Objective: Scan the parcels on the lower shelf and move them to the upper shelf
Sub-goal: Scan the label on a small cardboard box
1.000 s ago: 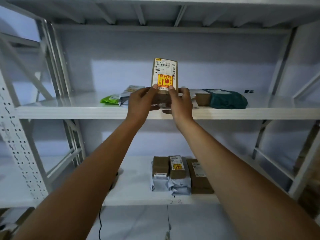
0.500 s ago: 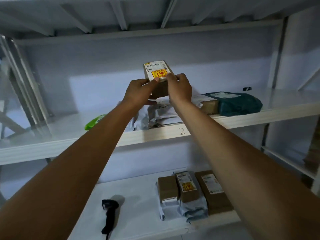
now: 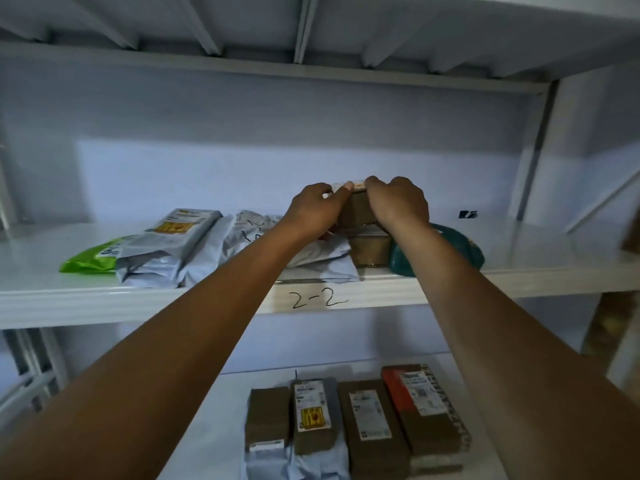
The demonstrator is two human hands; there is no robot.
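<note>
Both hands clamp one brown box (image 3: 356, 212) from either side. The left hand (image 3: 313, 211) curls its fingers over the top left edge and the right hand (image 3: 398, 202) hooks over the top right edge, with the fingertips nearly meeting on the label on top. The box is over the middle of the upper shelf (image 3: 138, 301), directly above a second box (image 3: 370, 250). It seems to rest on that one, but the hands hide the seam, so I cannot tell whether they touch.

A teal bag (image 3: 462, 249) lies just right of the second box, against it and partly behind the right forearm. To the left, a white mailer (image 3: 249, 232) runs under the left wrist. Beside it lies a grey mailer (image 3: 183, 237) with a yellow label, and a green bag (image 3: 90, 259) pokes out at the far left. The shelf's front edge carries a handwritten "2-2" (image 3: 318, 299). A small black item (image 3: 467, 214), too small to make out, sits at the back right.

Four parcels lie side by side on the lower shelf (image 3: 214, 427), between the forearms: a small box (image 3: 268, 417), a labelled box (image 3: 313, 414) with a yellow sticker, a long box (image 3: 372, 422) and a red box (image 3: 422, 407). A pale mailer (image 3: 311, 467) lies under the two on the left.
</note>
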